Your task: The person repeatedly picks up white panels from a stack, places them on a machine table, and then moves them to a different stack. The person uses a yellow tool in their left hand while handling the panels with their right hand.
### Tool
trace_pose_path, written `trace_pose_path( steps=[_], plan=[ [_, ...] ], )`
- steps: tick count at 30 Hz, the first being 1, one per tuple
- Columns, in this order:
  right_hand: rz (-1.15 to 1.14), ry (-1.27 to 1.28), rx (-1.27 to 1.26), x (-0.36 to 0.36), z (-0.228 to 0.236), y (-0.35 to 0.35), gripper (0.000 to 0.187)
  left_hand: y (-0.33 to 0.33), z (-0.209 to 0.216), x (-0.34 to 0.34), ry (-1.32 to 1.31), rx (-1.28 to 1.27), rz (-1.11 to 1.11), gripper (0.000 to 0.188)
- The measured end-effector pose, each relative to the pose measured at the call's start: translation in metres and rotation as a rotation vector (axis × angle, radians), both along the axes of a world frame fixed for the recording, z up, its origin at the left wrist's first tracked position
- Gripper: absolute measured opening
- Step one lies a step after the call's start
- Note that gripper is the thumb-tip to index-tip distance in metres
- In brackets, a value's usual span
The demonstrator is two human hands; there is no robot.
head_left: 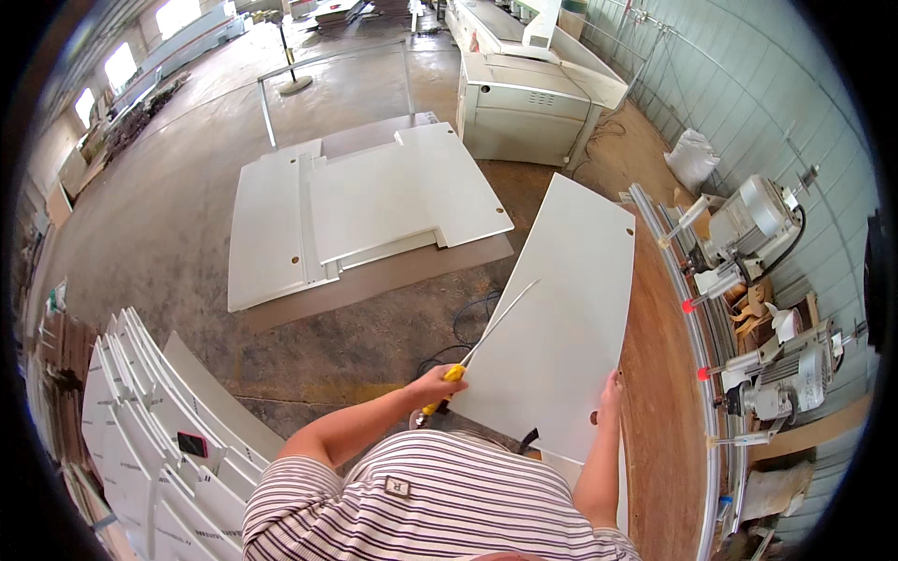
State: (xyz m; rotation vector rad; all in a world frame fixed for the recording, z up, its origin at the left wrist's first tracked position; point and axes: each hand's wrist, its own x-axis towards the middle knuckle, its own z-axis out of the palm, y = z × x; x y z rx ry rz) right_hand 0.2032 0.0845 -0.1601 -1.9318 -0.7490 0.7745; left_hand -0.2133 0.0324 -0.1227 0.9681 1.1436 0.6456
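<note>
My left hand is closed round the yellow handle of a tool with a long thin metal rod. The rod slants up and to the right across a large white panel, which lies on a brown wooden bench. At the panel's right edge, beside a small brown hole, my right hand grips the edge, with some of its fingers hidden. A second hole sits near the panel's far right corner.
Further white panels lie flat on the floor ahead. Upright white boards lean at the left, with a phone on them. Motorised drilling units line the bench's right side. A black hose loops beside the panel.
</note>
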Motion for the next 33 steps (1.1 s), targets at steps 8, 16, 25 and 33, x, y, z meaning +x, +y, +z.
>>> trace_pose_path(
  steps=[8, 16, 25, 33],
  plan=[
    [0.190, -0.350, -0.130, -0.089, 0.019, 0.091, 0.050, 0.008, -0.012, -0.095, -0.019, 0.014, 0.066, 0.022],
    [0.577, -0.468, -0.208, -0.174, -0.004, 0.274, 0.049, 0.088, 0.012, -0.117, -0.006, -0.250, 0.431, 0.028],
    [0.867, -0.440, -0.332, -0.267, -0.040, 0.426, 0.056, 0.151, 0.015, -0.129, -0.084, -0.235, 0.650, 0.029],
    [1.199, -0.424, -0.282, -0.416, -0.010, 0.488, 0.059, 0.147, 0.035, -0.157, 0.045, -0.197, 0.920, 0.032]
  ],
)
